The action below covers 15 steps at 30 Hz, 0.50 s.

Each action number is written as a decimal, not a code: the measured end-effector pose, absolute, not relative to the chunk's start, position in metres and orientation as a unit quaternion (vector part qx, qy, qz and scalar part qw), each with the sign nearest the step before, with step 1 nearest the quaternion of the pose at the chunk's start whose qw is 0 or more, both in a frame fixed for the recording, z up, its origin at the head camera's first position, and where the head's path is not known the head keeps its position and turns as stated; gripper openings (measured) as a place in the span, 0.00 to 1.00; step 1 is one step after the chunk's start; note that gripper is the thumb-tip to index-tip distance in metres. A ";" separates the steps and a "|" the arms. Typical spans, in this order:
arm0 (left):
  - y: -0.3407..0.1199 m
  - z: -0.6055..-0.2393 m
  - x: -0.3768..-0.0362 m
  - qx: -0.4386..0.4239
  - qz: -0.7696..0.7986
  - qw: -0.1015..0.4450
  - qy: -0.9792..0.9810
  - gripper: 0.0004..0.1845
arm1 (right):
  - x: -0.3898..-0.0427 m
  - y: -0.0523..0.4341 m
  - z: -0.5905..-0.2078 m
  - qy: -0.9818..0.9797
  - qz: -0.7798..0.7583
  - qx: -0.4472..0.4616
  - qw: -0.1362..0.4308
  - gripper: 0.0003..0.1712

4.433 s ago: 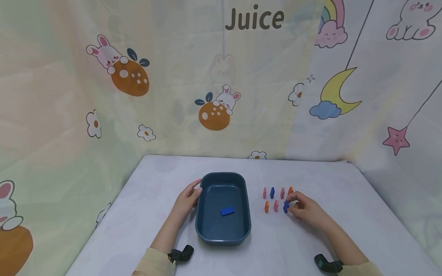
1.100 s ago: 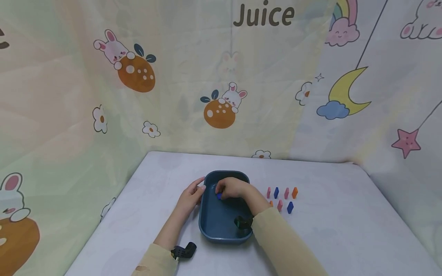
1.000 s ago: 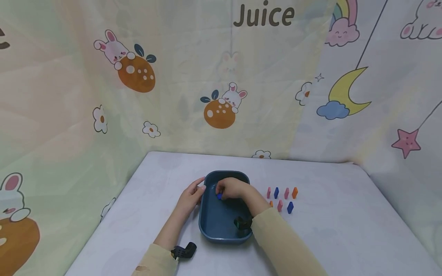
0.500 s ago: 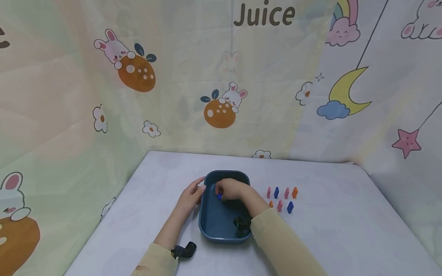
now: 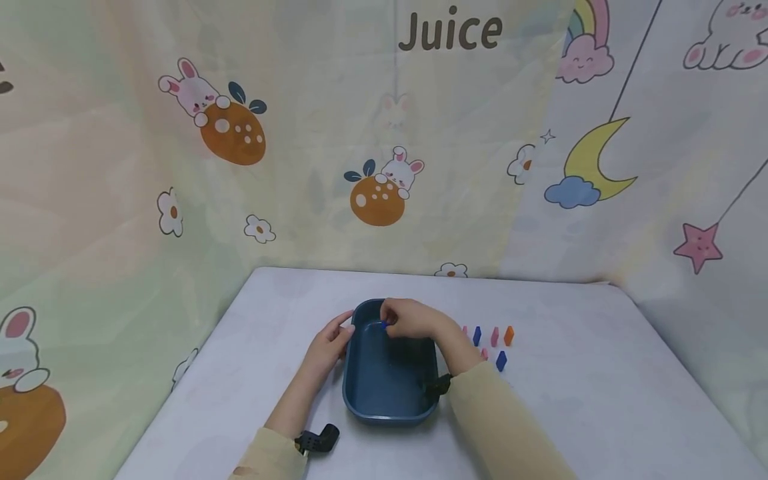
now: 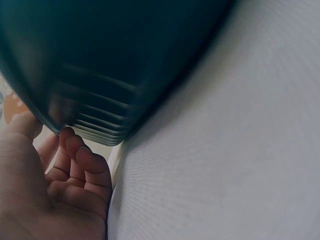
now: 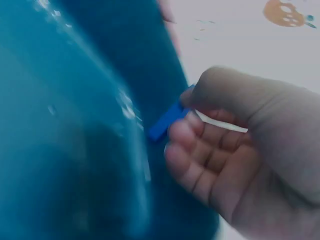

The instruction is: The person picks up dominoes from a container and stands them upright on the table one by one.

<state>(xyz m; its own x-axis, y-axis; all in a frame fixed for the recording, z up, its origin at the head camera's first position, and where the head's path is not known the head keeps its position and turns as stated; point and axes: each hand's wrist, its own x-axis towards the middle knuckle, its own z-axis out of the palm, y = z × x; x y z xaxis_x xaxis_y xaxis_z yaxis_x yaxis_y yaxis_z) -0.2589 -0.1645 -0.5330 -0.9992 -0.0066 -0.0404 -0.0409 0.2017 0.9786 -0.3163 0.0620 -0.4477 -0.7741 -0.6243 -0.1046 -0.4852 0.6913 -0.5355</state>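
Left hand [image 5: 327, 347]: resting against left rim of dark blue tray [image 5: 360, 393], fingers [image 6: 82, 165] loosely curled, gripping nothing.
Tray: on tabletop [image 5: 252, 347], rigid; likely slides if nudged.
Right hand [image 5: 411, 319]: above tray's far end, fingers [image 7: 182, 135] pinched on small blue block [image 7: 164, 122].
Blue block: probably light, stiff, smooth; best pinched across flat faces.
Right side: 5 small blocks [image 5: 493, 337] visible, standing on tabletop.

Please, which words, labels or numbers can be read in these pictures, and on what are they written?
"Juice": brown letters printed on the backdrop cloth behind the table, head view.
No text shows on the blue tray, on the small blocks, or in either wrist view.
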 end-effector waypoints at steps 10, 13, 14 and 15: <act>-0.163 -0.534 -0.260 -0.021 0.635 0.014 0.772 0.25 | -0.303 0.138 -0.415 0.884 -0.364 -0.273 0.104 0.11; -0.164 -0.534 -0.260 -0.019 0.634 0.014 0.773 0.25 | -0.296 0.167 -0.415 0.886 -0.378 -0.253 0.089 0.12; -0.164 -0.533 -0.260 -0.018 0.633 0.012 0.773 0.25 | -0.294 0.176 -0.418 0.888 -0.380 -0.245 0.084 0.12; -0.164 -0.533 -0.260 -0.020 0.634 0.013 0.773 0.25 | -0.292 0.185 -0.420 0.891 -0.378 -0.239 0.080 0.13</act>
